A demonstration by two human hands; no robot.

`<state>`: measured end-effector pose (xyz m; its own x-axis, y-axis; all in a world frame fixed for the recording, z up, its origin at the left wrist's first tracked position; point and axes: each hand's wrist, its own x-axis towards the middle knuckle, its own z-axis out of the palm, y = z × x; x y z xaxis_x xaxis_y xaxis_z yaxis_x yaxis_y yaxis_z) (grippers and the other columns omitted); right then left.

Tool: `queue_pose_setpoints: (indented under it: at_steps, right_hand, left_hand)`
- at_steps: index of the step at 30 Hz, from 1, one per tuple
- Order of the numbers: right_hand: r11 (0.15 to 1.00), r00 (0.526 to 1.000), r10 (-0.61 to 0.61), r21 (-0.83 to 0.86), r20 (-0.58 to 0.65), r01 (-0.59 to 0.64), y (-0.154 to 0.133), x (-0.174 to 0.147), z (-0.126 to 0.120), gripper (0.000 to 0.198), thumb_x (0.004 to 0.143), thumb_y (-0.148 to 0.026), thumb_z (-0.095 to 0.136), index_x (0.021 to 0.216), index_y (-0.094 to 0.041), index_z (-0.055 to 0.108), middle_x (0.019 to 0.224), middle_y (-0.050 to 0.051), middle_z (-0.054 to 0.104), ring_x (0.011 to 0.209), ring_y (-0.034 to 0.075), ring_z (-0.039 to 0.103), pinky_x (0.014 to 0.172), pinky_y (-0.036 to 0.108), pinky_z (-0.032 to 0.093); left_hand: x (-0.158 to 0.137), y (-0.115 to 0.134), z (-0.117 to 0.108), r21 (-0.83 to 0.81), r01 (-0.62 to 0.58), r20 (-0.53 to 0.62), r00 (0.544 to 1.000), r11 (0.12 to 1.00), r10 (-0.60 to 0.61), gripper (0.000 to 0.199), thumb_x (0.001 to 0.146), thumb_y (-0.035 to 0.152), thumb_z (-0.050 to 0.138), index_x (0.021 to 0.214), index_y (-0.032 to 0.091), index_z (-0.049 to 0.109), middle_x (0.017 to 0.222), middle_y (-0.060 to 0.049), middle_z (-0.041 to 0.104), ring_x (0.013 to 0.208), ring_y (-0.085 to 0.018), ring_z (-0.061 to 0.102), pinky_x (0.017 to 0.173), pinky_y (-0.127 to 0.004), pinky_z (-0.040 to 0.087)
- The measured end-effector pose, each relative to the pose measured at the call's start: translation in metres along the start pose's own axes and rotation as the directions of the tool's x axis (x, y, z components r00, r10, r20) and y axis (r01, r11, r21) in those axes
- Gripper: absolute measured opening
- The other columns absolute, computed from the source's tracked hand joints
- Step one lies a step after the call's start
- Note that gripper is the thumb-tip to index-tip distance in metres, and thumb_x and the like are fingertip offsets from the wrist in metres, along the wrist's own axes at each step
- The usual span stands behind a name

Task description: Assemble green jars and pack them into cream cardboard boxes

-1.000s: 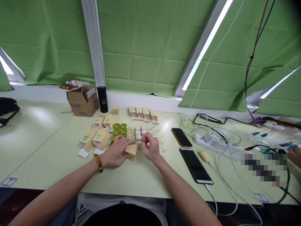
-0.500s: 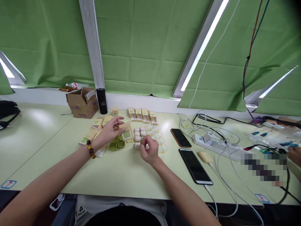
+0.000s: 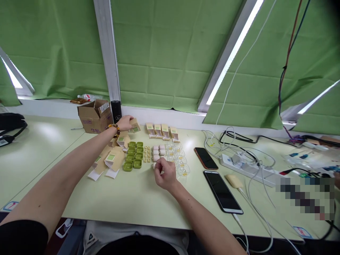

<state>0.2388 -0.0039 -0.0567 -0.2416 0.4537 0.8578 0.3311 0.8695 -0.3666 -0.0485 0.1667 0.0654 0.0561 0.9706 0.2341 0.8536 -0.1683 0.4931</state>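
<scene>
My left hand reaches to the back of the table, fingers closed on a small beige paper box with a green panel. My right hand rests curled by the front of the pale pink blocks, hiding some of them. What its fingers hold, if anything, I cannot make out. Left of the blocks are rows of tiny yellowish pieces and two columns of small green square cups. Clear plastic covers with yellow marks lie to the right. Flattened beige boxes lie left of the cups.
More beige boxes line the back. A cardboard carton and a black bottle stand behind my left arm. Two phones, a power strip and tangled cables cover the right. A co-worker's hand shows at the right edge.
My left hand has moved from above the green cups to the back of the table with a paper box, uncovering the cups and tiny pieces. My right hand stays curled near the pink blocks.
</scene>
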Motion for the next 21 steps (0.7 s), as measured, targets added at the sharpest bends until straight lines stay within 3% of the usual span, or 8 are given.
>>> queue_pose_setpoints:
  at_steps: [3,7,13,21]
  right_hand:
    - [0.998,0.998,-0.056,-0.023,0.017,0.056,-0.001,0.000,0.001,0.021,0.073,-0.007,0.053,0.081,-0.025,0.045,0.056,-0.008,0.047,0.044,0.010,0.042,0.047,0.025,0.030]
    - [0.995,0.996,-0.089,-0.051,0.020,0.090,-0.001,-0.001,0.001,0.021,0.073,-0.007,0.052,0.081,-0.025,0.045,0.055,-0.008,0.048,0.044,0.011,0.042,0.048,0.026,0.029]
    - [0.992,0.994,-0.109,-0.069,0.020,0.110,-0.002,-0.001,0.000,0.021,0.074,-0.007,0.052,0.081,-0.025,0.043,0.056,-0.007,0.048,0.045,0.011,0.040,0.048,0.027,0.028]
    - [0.984,0.988,-0.136,-0.105,0.077,0.143,-0.005,-0.003,0.002,0.021,0.075,-0.009,0.052,0.080,-0.026,0.041,0.055,-0.006,0.047,0.046,0.013,0.038,0.049,0.029,0.026]
  left_hand:
    - [0.013,-0.011,0.006,0.141,0.001,-0.005,1.000,0.990,0.000,0.055,0.063,0.025,0.084,0.116,0.015,0.072,0.126,-0.015,0.068,0.128,-0.037,0.061,0.114,-0.041,0.049]
    - [0.017,-0.020,0.023,0.278,0.003,0.018,1.000,0.961,-0.008,0.065,0.068,0.025,0.079,0.130,0.015,0.064,0.138,-0.016,0.056,0.128,-0.032,0.059,0.113,-0.038,0.050]
    - [0.014,-0.028,0.045,0.418,0.001,0.046,0.999,0.908,-0.022,0.061,0.076,0.027,0.075,0.135,0.020,0.063,0.140,-0.016,0.057,0.140,-0.036,0.044,0.114,-0.044,0.046]
    - [0.012,-0.042,0.050,0.460,0.082,0.047,0.992,0.884,-0.116,0.065,0.083,0.029,0.071,0.145,0.018,0.056,0.145,-0.020,0.053,0.130,-0.036,0.058,0.106,-0.044,0.050]
